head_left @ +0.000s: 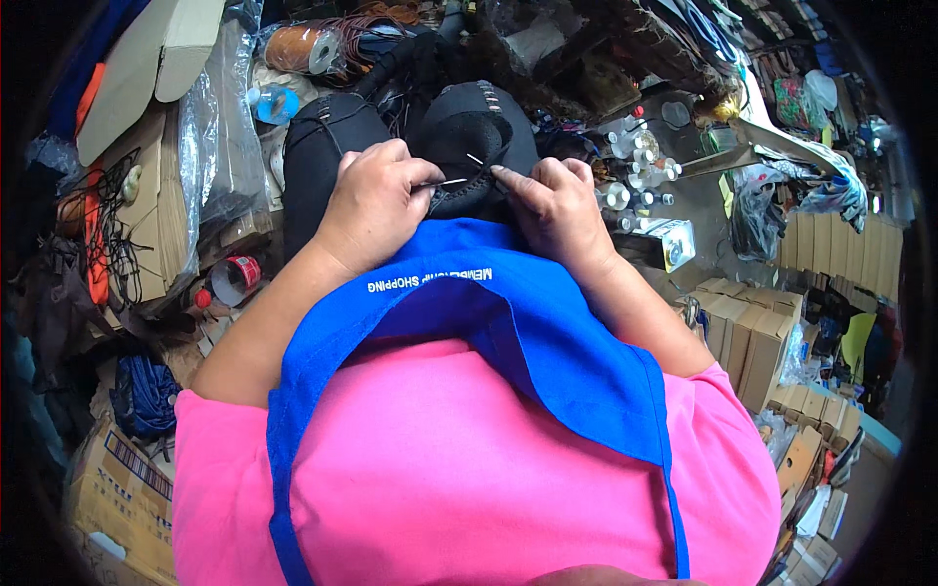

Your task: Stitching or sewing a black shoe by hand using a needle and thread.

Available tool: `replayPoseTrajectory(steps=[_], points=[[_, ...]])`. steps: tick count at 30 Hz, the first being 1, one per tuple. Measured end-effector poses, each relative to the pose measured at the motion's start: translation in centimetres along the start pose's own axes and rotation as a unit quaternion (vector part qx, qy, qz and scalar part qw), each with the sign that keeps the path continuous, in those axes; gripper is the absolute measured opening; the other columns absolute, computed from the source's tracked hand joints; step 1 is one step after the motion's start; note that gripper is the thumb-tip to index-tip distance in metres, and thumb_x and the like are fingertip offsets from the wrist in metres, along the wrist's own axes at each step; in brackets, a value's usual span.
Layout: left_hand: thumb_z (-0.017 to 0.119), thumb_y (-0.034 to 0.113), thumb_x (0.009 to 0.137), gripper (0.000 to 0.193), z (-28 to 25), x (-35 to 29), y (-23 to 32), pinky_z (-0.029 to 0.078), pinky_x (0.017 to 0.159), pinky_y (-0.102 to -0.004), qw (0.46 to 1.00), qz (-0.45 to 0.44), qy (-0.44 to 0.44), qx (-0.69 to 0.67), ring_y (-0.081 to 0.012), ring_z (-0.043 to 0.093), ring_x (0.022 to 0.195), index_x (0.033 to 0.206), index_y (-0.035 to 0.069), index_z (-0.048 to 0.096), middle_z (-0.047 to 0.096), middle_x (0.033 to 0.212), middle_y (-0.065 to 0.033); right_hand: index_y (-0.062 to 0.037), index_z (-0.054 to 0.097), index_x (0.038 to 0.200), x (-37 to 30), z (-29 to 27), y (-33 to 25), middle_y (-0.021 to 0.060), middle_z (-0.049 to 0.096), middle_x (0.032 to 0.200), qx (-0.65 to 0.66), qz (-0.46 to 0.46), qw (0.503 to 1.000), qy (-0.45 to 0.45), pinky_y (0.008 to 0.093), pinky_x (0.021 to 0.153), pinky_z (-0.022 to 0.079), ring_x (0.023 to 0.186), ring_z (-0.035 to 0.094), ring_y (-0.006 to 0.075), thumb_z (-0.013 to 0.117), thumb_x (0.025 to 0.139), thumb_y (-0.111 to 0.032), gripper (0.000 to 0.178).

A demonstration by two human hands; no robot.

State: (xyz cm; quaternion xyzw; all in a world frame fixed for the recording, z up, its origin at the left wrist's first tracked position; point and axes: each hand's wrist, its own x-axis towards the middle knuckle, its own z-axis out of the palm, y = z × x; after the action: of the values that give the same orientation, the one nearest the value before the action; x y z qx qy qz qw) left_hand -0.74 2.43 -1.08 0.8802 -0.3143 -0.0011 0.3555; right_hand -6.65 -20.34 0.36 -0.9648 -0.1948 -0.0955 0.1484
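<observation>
A black shoe or similar dark stitched piece [452, 201] lies in my lap, against my black-clothed knees. My left hand [379, 200] is closed in a pinch, with a thin metal needle [449, 183] sticking out from its fingertips across the dark piece. A second short, shiny metal tip [474, 158] shows a little farther off; whether it belongs to the same tool I cannot tell. On the other side, my right hand [559, 210] has its index finger and thumb pressed together at the piece's right edge, the other fingers curled. Any thread there is too fine to make out.
A blue apron [586, 361] covers my front. Cardboard sheets [151, 210] and plastic wrap stand at left, with an orange-brown spool [301, 49] farther off. Several small bottles [625, 146] and a white tin [674, 244] are at right, above stacked boxes [738, 332].
</observation>
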Motion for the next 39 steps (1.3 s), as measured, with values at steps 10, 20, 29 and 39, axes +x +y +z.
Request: replayPoseTrajectory(steps=[10,20,29,39], points=[[0.068,0.005,0.073,0.016,0.3,1.4,0.0,0.043,0.065,-0.0332,0.984,-0.018,0.021,-0.177,-0.023,0.056,0.071,0.089,0.008,0.071,0.056,0.074,-0.0076,-0.0161,0.069,0.104,1.2,-1.5,1.3,0.0079,0.051,0.075,0.205,0.117,0.969,-0.073,0.0372,0.071,0.043,0.073,0.054,0.0265,0.064,0.074,-0.005,0.032],[0.068,0.011,0.076,0.017,0.3,0.4,-0.1,0.035,0.079,-0.0348,0.999,0.028,0.002,0.025,-0.0202,0.055,0.083,0.092,0.014,0.071,0.056,0.077,-0.0032,-0.0144,0.065,0.111,1.0,-2.5,-0.1,0.0112,0.053,0.083,0.094,0.079,0.988,-0.095,0.0385,0.075,0.039,0.08,0.054,0.0287,0.061,0.076,-0.005,0.037],[0.065,0.006,0.076,0.021,1.2,0.8,-0.5,0.038,0.076,-0.0343,0.989,0.013,0.016,-0.145,-0.0207,0.052,0.081,0.095,0.013,0.071,0.054,0.078,-0.0035,-0.0152,0.065,0.113,0.5,-2.1,-0.2,0.0106,0.05,0.081,0.106,0.086,0.987,-0.086,0.0374,0.072,0.039,0.079,0.051,0.0277,0.062,0.076,-0.005,0.038],[0.067,0.009,0.077,0.021,1.5,2.2,-1.8,0.036,0.08,-0.0364,0.995,0.028,0.0,-0.099,-0.0199,0.051,0.086,0.092,0.022,0.072,0.051,0.079,-0.0004,-0.0128,0.068,0.104,1.8,-1.3,3.4,0.0064,0.054,0.084,0.328,0.162,0.921,-0.137,0.0289,0.079,0.045,0.084,0.054,0.0184,0.054,0.075,0.005,0.037]])
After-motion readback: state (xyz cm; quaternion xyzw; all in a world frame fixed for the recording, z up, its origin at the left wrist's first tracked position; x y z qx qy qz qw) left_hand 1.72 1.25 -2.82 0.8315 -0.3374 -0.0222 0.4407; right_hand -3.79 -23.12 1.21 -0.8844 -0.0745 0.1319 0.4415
